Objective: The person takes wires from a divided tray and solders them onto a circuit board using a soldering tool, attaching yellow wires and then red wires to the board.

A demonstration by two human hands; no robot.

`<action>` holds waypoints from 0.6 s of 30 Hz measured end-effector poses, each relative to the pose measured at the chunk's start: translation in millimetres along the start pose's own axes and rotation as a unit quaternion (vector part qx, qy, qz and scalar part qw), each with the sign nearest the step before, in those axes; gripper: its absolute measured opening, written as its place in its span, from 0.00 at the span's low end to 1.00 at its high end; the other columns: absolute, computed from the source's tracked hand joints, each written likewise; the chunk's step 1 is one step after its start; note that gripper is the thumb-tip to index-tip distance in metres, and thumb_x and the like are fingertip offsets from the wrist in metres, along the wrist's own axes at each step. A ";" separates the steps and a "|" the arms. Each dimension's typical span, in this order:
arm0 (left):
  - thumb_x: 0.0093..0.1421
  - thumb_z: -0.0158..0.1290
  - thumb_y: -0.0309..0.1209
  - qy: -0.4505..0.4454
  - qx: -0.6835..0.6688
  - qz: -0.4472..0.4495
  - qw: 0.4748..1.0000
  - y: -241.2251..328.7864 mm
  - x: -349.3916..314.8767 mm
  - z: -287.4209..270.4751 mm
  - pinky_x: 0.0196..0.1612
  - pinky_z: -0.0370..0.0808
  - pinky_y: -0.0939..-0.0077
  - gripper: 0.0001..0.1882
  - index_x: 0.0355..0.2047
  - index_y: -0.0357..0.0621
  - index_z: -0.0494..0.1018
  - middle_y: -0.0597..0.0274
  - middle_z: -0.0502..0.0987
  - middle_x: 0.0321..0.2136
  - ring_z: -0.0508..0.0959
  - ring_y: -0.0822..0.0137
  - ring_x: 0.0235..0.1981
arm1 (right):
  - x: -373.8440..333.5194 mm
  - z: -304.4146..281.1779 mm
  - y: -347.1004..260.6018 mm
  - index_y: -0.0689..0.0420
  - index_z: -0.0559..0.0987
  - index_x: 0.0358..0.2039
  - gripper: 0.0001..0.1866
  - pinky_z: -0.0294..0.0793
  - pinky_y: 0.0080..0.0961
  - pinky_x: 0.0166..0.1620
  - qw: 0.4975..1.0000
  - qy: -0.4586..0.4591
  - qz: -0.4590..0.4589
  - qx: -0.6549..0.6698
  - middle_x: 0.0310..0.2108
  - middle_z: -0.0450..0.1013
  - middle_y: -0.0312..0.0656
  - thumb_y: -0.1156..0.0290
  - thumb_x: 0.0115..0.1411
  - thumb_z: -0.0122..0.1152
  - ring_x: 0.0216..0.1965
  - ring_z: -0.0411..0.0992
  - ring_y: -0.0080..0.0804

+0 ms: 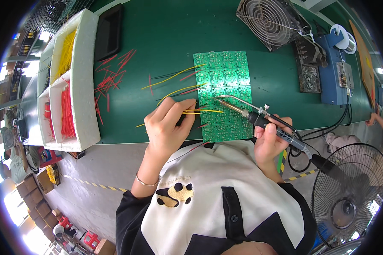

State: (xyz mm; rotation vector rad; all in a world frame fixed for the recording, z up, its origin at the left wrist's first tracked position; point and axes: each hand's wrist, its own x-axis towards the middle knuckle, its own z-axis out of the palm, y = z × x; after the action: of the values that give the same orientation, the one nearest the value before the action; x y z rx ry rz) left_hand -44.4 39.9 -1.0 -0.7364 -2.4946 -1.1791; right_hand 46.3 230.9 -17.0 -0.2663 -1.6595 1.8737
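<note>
A panel of green circuit boards [231, 80] lies on the green table in front of me. My right hand [271, 138] grips a soldering iron [264, 123], its tip over the panel's middle, close to the end of a thin curved metal tube [238, 100] fixed to the iron. At the panel's left edge, my left hand [170, 121] is closed in a pinch on thin wires; a yellow wire [208, 111] runs from its fingertips across the boards. Exactly which wires it grips is partly hidden. More yellow, black and red wires [174, 77] stick out leftward from the panel.
Loose red wires [110, 80] lie left, beside a white foam box [87, 80] of yellow and red wires. Behind it is a black tray [108, 32]. A square fan [268, 21], a blue soldering station [330, 72] and a solder spool [347, 40] stand right.
</note>
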 end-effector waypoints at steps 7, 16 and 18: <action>0.46 0.52 0.16 -0.064 -0.048 -0.061 0.995 5.2 3.0 -9.4 0.19 0.68 0.80 0.08 0.29 0.38 0.74 0.61 0.72 0.20 0.70 0.68 0.14 | 1.4 -1.6 1.4 0.62 0.65 0.34 0.11 0.62 0.12 0.17 1.000 -0.003 -0.017 0.002 0.20 0.67 0.43 0.70 0.55 0.54 0.15 0.63 0.18; 0.49 0.53 0.18 -0.083 -0.131 -0.234 0.960 6.3 5.6 -5.8 0.15 0.57 0.84 0.03 0.25 0.35 0.71 0.63 0.73 0.22 0.59 0.79 0.12 | -0.5 -2.1 1.2 0.62 0.65 0.33 0.11 0.62 0.12 0.18 1.000 -0.012 -0.007 0.001 0.20 0.66 0.43 0.72 0.54 0.54 0.16 0.63 0.18; 0.49 0.54 0.19 -0.079 -0.145 -0.217 0.962 5.6 7.2 -3.2 0.15 0.54 0.85 0.03 0.25 0.35 0.72 0.64 0.72 0.21 0.56 0.80 0.12 | -1.4 -2.7 1.8 0.62 0.65 0.33 0.11 0.62 0.12 0.18 1.000 -0.020 -0.006 0.002 0.20 0.66 0.43 0.72 0.54 0.55 0.16 0.63 0.19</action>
State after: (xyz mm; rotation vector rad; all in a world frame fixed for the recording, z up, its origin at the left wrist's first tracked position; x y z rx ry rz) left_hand -47.2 42.7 7.9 -0.3601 -2.7364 -1.7270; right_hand 48.3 232.3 -19.6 -0.2188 -1.6810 1.8843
